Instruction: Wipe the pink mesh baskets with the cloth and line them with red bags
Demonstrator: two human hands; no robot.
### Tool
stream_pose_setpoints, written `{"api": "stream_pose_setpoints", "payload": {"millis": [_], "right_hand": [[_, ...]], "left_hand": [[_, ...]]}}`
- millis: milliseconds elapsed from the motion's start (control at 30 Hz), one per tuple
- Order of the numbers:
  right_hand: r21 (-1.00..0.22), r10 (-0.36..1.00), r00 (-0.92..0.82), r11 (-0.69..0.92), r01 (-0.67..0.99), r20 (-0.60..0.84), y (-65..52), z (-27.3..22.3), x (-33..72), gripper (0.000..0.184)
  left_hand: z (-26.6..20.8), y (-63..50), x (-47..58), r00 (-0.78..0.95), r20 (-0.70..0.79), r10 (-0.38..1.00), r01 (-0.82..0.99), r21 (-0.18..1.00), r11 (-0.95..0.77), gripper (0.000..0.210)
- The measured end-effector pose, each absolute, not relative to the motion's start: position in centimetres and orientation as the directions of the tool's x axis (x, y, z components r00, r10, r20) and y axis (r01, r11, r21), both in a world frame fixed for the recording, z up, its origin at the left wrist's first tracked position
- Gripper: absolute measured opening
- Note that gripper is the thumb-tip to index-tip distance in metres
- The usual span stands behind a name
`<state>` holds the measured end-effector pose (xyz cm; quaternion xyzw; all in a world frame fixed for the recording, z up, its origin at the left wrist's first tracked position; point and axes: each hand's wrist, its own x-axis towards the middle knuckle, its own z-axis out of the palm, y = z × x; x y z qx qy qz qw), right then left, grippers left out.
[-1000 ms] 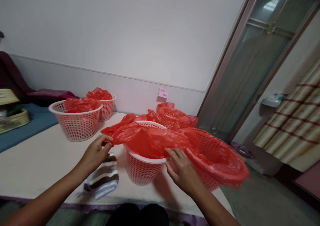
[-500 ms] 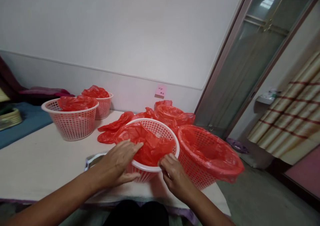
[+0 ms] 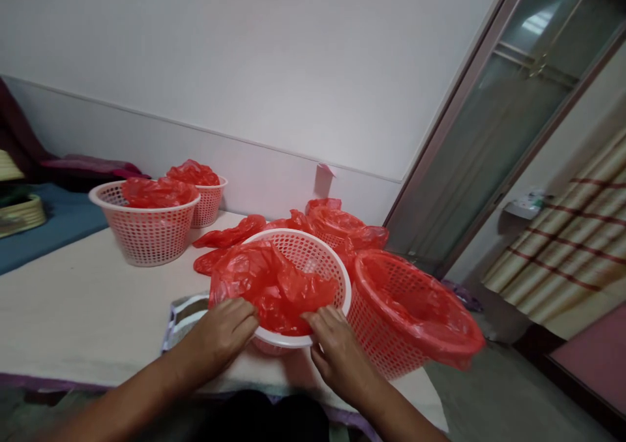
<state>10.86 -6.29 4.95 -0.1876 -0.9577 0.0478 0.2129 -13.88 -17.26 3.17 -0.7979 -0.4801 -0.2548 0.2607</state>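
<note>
A pink perforated plastic basket [image 3: 313,253] with a pale rim stands in front of me. Inside it a crumpled red plastic bag [image 3: 274,279] spreads over the near and left rim. My left hand [image 3: 231,328] is closed at the near-left rim, its fingers on the bag's edge. At the near-right rim, my right hand [image 3: 332,338] pinches the bag, thumb toward the basket's outer side. Touching on the right is another basket [image 3: 381,324], its red bag liner [image 3: 460,338] folded over the rim.
Two baskets with bunched red bags, a nearer one [image 3: 151,233] and a farther one [image 3: 211,201], stand at left. A bag-lined basket [image 3: 337,223] is behind. Loose red bags [image 3: 235,233] and a striped cloth [image 3: 183,315] lie on the pale tabletop [image 3: 98,311].
My left hand has gone from open above the bag to closed on its edge at the near-left rim. The bag now reaches farther over the left rim. My right hand stays at the near-right rim.
</note>
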Motion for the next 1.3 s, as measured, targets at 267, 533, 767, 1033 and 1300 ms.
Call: {"api": "stream_pose_setpoints", "payload": {"millis": [267, 533, 767, 1033, 1300], "right_hand": [[-0.196, 0.443, -0.871, 0.892, 0.406, 0.211, -7.2, 7.2, 11.0, 0.021], [-0.241, 0.38, -0.886, 0.916, 0.321, 0.264, -7.0, 6.4, 10.9, 0.017], [-0.383, 0.376, -0.872, 0.89, 0.246, 0.313, -6.8, 7.0, 11.3, 0.023], [-0.618, 0.411, -0.851, 0.774, 0.137, 0.327, -7.2, 8.2, 12.2, 0.019], [-0.799, 0.762, -0.319, 0.601, 0.025, 0.564, -3.4, 8.8, 13.7, 0.012]], "left_hand": [[4.1, -18.4, -12.0, 0.387, 0.772, 0.505, 0.861, -0.107, -0.497, 0.012], [5.9, -20.8, -12.2, 0.213, 0.72, 0.661, 0.816, 0.241, -0.525, 0.01], [4.7, -22.7, -12.2, 0.227, 0.614, 0.756, 0.942, 0.06, -0.331, 0.062], [4.0, -22.1, -11.7, 0.173, 0.592, 0.787, 0.96, 0.079, -0.27, 0.02], [2.4, -22.0, -11.6, 0.211, 0.631, 0.746, 0.953, 0.036, -0.299, 0.047]]}}
